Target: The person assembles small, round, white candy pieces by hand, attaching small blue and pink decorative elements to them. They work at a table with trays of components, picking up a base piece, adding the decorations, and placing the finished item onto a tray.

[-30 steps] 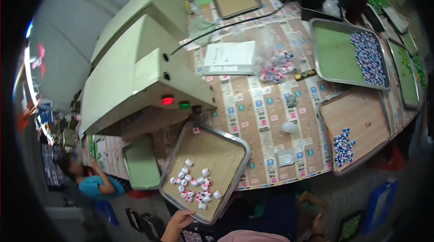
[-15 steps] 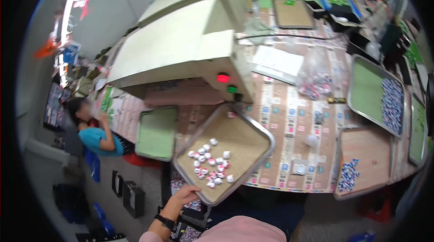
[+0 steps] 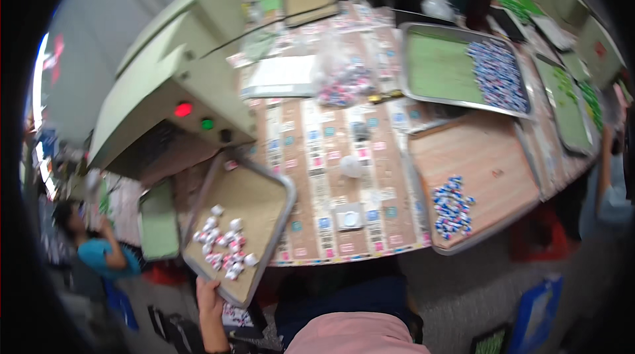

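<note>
My left hand [image 3: 209, 296] grips the near left rim of a metal tray [image 3: 259, 195] with a tan lining. The tray sits tilted at an angle, jutting past the table's near edge. A loose group of small white pieces [image 3: 228, 247] with red and dark marks lies in its nearer half, and one more piece [image 3: 230, 165] is at its far corner. That far corner is beside the opening of a pale box-shaped machine [image 3: 175, 83] with a red and a green light. My right hand does not show.
Another tray [image 3: 159, 228] with a green lining lies left of mine. On the right are a tray [image 3: 440, 66] of blue-and-white pieces and a wooden-looking tray [image 3: 483, 169] with a smaller pile. A clear bag [image 3: 344, 76] sits mid-table. Co-workers sit at the far side, left and right.
My view has swung to the right, so the machine and tray now appear farther left. My left hand still holds the tray's near rim.
</note>
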{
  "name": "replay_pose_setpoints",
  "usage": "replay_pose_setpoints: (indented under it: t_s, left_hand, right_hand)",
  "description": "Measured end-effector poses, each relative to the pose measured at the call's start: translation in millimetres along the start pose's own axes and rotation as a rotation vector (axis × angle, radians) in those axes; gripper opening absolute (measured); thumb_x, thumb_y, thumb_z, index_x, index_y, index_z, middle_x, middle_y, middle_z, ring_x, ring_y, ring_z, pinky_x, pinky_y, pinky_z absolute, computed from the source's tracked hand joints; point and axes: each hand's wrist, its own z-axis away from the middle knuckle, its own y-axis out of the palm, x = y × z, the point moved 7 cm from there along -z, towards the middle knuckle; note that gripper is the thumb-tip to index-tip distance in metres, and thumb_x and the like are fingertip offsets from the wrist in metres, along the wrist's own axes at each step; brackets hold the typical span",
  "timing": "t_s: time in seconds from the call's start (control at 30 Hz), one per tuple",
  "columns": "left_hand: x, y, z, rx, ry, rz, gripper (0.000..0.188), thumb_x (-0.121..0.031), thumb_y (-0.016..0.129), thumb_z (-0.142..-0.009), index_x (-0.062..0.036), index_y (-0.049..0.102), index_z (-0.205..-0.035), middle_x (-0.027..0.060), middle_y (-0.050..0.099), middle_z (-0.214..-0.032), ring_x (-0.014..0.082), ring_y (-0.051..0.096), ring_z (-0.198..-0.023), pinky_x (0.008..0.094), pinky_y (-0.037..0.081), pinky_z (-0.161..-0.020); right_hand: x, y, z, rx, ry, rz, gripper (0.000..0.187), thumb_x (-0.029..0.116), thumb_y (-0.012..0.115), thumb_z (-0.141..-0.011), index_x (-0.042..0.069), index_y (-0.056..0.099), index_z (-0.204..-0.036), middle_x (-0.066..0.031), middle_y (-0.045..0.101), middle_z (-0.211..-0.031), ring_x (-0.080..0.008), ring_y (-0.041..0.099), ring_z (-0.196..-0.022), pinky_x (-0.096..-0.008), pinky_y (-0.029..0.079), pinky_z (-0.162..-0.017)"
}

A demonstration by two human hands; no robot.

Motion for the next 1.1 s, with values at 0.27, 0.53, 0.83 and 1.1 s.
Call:
replay_pose_setpoints:
  t_s: [0.27, 0.53, 0.83, 1.1]
  left_hand:
    - [-18, 7, -19, 0.149, -0.021, -0.021, 0.06, 0.016, 0.051, -0.076, 0.0004, 0.036, -0.132, 0.0168, 0.049, -0.133, 0.0281, 0.051, -0.123, 0.0405, 0.04, -0.106]
    - [-15, -10, -9, -0.067, 0.03, -0.38, 0.061, 0.004, 0.06, -0.076, 0.001, 0.037, -0.132, 0.0166, 0.051, -0.125, 0.0291, 0.052, -0.115, 0.0374, 0.041, -0.101]
    - [-52, 94, 65, -0.225, 0.82, -1.366, 0.074, -0.029, 0.077, -0.07, -0.0058, 0.046, -0.133, 0.0211, 0.034, -0.138, 0.0397, 0.031, -0.129, 0.0558, 0.02, -0.107]
    - [-46, 126, 53, -0.023, 0.936, -1.212, 0.068, -0.018, 0.077, -0.071, -0.0055, 0.049, -0.131, 0.0223, 0.035, -0.134, 0.0426, 0.035, -0.121, 0.0477, 0.033, -0.104]
  right_hand:
    - [-15, -10, -31, -0.012, -0.014, 0.059, 0.046, 0.039, 0.049, -0.094, -0.003, 0.065, -0.104, -0.0131, 0.068, -0.097, -0.0222, 0.065, -0.089, -0.0344, 0.05, -0.08]
    - [4, -9, -39, 0.167, -0.054, 0.259, 0.046, 0.038, 0.046, -0.096, -0.003, 0.067, -0.099, -0.012, 0.07, -0.092, -0.0202, 0.067, -0.084, -0.0333, 0.052, -0.077]
    - [185, 3, 125, 1.053, -0.379, 0.647, 0.046, 0.034, 0.041, -0.098, -0.003, 0.068, -0.092, -0.0091, 0.072, -0.082, -0.0186, 0.069, -0.073, -0.0319, 0.054, -0.072]
    - [428, -56, 185, 0.077, -1.213, -0.178, 0.034, 0.013, 0.066, -0.083, -0.001, 0.059, -0.114, -0.0122, 0.064, -0.102, -0.0188, 0.062, -0.091, -0.028, 0.05, -0.073]
